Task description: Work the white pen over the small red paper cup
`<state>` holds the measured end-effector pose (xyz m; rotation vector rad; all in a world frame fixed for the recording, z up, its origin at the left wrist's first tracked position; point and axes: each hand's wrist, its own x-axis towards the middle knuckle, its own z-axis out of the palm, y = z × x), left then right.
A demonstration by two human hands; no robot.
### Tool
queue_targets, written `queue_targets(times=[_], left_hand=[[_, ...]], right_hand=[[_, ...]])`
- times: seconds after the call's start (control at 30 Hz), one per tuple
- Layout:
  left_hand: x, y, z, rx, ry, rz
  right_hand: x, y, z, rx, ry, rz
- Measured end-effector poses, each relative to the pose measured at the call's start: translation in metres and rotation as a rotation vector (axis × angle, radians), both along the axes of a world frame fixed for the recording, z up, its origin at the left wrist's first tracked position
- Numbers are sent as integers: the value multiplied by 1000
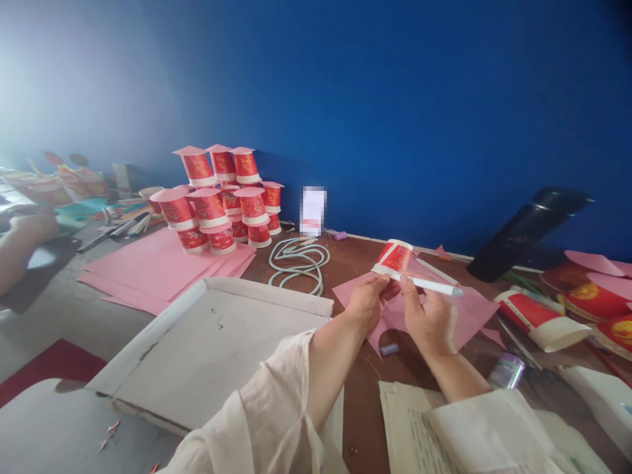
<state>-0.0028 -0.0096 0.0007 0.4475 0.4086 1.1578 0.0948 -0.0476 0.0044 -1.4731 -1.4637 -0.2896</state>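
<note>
My left hand [368, 301] is closed on the lower edge of a red and white paper cup [394, 258], which is upside down over the desk. My right hand [430, 319] pinches a white marker pen [434, 285], its thicker end pointing right and its other end close to the cup. Whether the tip touches the cup is hidden by my fingers. Beneath both hands lies a pink paper sheet [469, 309] with curved pieces cut out of it. A small purple-grey cap or tube [390, 349] rests just below.
Red cups with pink paper discs [207, 207] stand stacked at left on pink sheets [143, 266]. Nearby are an open cardboard box [232, 349], a coiled cable [299, 263], a leaning black bottle [523, 234] and a tipped cup [543, 319]. Another person's hand [32, 227] is far left.
</note>
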Motion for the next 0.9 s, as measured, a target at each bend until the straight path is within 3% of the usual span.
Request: queue_targets(times=[0.27,0.9], left_hand=[[0,0,0,-51,1,15],[1,0,-1,13,28,-8]], right_hand=[[2,-2,2,34,73,-75],[2,2,1,22,-19,0]])
